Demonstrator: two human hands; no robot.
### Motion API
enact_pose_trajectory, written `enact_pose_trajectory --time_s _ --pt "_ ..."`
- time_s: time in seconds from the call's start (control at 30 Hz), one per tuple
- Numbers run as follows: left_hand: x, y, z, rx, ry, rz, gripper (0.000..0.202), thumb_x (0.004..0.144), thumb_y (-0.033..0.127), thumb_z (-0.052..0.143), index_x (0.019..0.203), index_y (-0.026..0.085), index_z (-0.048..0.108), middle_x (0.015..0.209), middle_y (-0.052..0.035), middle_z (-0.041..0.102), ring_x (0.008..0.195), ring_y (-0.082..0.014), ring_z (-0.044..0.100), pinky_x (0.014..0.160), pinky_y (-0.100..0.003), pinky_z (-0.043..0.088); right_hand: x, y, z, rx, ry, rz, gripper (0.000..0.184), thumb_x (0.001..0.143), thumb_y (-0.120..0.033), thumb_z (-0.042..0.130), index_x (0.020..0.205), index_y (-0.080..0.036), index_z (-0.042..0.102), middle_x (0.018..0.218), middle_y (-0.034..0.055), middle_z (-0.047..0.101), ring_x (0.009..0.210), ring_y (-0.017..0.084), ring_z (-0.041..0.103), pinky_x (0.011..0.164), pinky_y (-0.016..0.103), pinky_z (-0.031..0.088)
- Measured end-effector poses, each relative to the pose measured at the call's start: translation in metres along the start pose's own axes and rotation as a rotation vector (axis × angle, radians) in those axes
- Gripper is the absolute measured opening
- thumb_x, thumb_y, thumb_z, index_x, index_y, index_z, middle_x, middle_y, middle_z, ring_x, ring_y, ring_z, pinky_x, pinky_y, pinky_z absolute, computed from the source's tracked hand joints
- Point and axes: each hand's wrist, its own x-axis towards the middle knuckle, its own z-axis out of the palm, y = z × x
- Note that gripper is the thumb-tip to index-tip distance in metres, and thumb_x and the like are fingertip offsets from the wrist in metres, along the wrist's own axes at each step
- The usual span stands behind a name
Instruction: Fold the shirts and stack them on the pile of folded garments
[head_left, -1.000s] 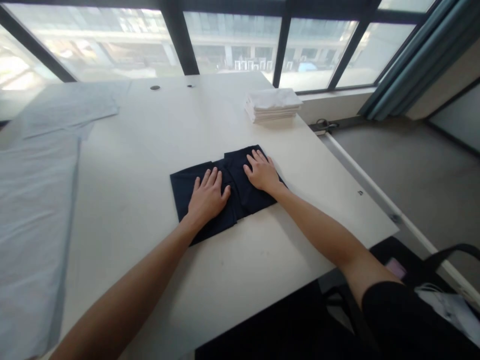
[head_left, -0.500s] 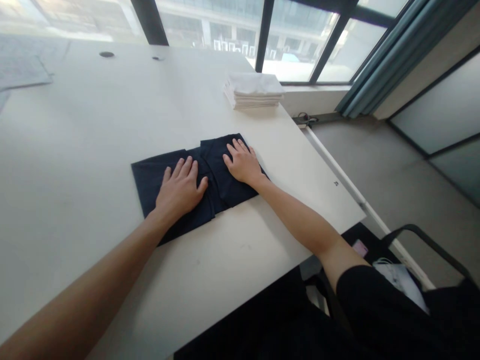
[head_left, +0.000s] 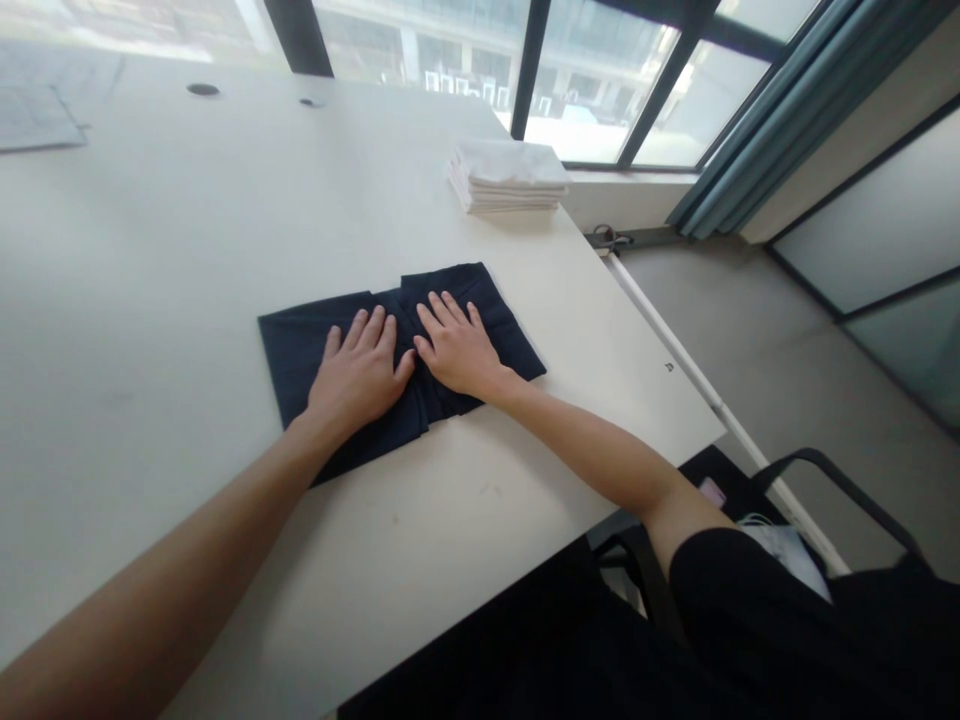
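Note:
A dark navy folded cloth (head_left: 292, 345), perhaps a garment, lies flat on the white table (head_left: 187, 230). Its two sides are turned inward and leave a narrow gap near the middle. My left hand (head_left: 356, 370) rests palm down on the left part, fingers spread. On the right part, close to the gap, my right hand (head_left: 457, 345) lies flat with its fingers apart. The two thumbs almost meet over the middle of the cloth. Neither hand grips anything.
A stack of folded white cloths (head_left: 510, 175) stands at the table's far right edge, near the window. Papers (head_left: 37, 118) lie at the far left. Beyond the right edge are a chair armrest (head_left: 832, 475) and a teal curtain (head_left: 757, 130).
My right hand has slid left across the cloth, from its right part toward the middle and my left hand. My left hand has stayed in about the same place.

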Motion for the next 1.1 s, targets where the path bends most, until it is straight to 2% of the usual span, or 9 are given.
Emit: enact_pose_trajectory --time_s 0.13,0.2,0.33,0.43,0.63,0.77,0.93,1.0,1.1 --pt "-0.002 0.001 0.001 0.013 -0.016 0.03 0.072 0.103 0.048 0.028 0.163 0.008 0.031 0.171 -0.015 0.027 0.16 -0.0325 0.019 0.128 -0.055 0.017 0.004 0.005 -0.01 0.04 0.019 -0.006 0.047 0.107 -0.033 0.039 0.146 -0.016 0.059 0.16 0.0118 0.049 0.153 0.027 0.034 0.128 0.048 0.021" --pt "-0.003 0.002 0.001 0.014 -0.019 0.049 0.071 0.104 0.049 0.028 0.164 0.011 0.031 0.171 -0.0137 0.027 0.16 -0.0313 0.019 0.128 -0.054 0.016 0.01 0.013 -0.013 0.063 0.049 0.012 0.047 0.108 -0.032 0.037 0.144 -0.014 0.06 0.156 0.0132 0.053 0.15 0.026 0.039 0.127 0.043 0.024" --pt "-0.004 0.005 0.0 0.007 -0.014 0.06 0.07 0.105 0.05 0.028 0.163 0.012 0.032 0.171 -0.0136 0.027 0.16 -0.0313 0.019 0.128 -0.055 0.016 0.022 0.034 -0.012 0.043 -0.035 -0.035 0.054 0.106 -0.036 0.044 0.157 -0.018 0.046 0.168 0.0101 0.037 0.158 0.026 0.025 0.129 0.048 0.017" --pt "-0.004 0.006 0.0 -0.003 -0.011 0.059 0.069 0.105 0.05 0.028 0.163 0.013 0.033 0.172 -0.0135 0.026 0.16 -0.0318 0.02 0.128 -0.055 0.017 0.03 0.051 -0.009 0.03 -0.113 -0.068 0.056 0.108 -0.044 0.04 0.159 -0.021 0.043 0.171 0.0082 0.03 0.16 0.025 0.019 0.129 0.052 0.014" --pt "-0.005 0.008 -0.001 -0.011 -0.016 0.047 0.067 0.105 0.05 0.029 0.163 0.016 0.036 0.172 -0.0118 0.026 0.16 -0.031 0.019 0.128 -0.054 0.016 0.04 0.074 -0.011 -0.017 -0.022 0.098 0.058 0.108 -0.046 0.038 0.159 -0.018 0.045 0.17 0.0126 0.032 0.159 0.027 0.023 0.129 0.052 0.013" --pt "-0.006 0.009 -0.002 -0.02 -0.016 0.046 0.067 0.105 0.05 0.029 0.162 0.015 0.037 0.172 -0.0124 0.026 0.16 -0.0312 0.02 0.129 -0.054 0.015 0.038 0.071 -0.01 -0.037 0.027 0.127 0.058 0.107 -0.042 0.039 0.158 -0.016 0.045 0.168 0.0139 0.036 0.157 0.028 0.027 0.128 0.053 0.016" --pt "-0.006 0.009 -0.002 -0.026 -0.012 0.039 0.066 0.106 0.05 0.03 0.161 0.016 0.038 0.171 -0.0118 0.027 0.16 -0.0311 0.02 0.129 -0.053 0.016 0.027 0.049 -0.007 -0.037 0.072 0.19 0.057 0.106 -0.036 0.038 0.156 -0.01 0.047 0.166 0.0182 0.038 0.156 0.031 0.029 0.127 0.055 0.018" --pt "-0.007 0.009 -0.001 -0.03 -0.006 0.039 0.066 0.105 0.05 0.03 0.161 0.016 0.038 0.171 -0.0117 0.027 0.16 -0.031 0.02 0.129 -0.053 0.016 0.021 0.036 -0.005 -0.02 0.065 0.147 0.057 0.106 -0.037 0.039 0.156 -0.012 0.047 0.167 0.0174 0.037 0.157 0.031 0.027 0.127 0.055 0.019" --pt "-0.007 0.008 0.0 -0.028 -0.002 0.043 0.066 0.105 0.049 0.032 0.162 0.016 0.038 0.172 -0.0113 0.027 0.16 -0.0304 0.019 0.129 -0.053 0.015 0.014 0.019 -0.002 0.013 -0.001 -0.015 0.057 0.105 -0.039 0.043 0.158 -0.018 0.046 0.168 0.0124 0.036 0.158 0.027 0.025 0.128 0.053 0.016"
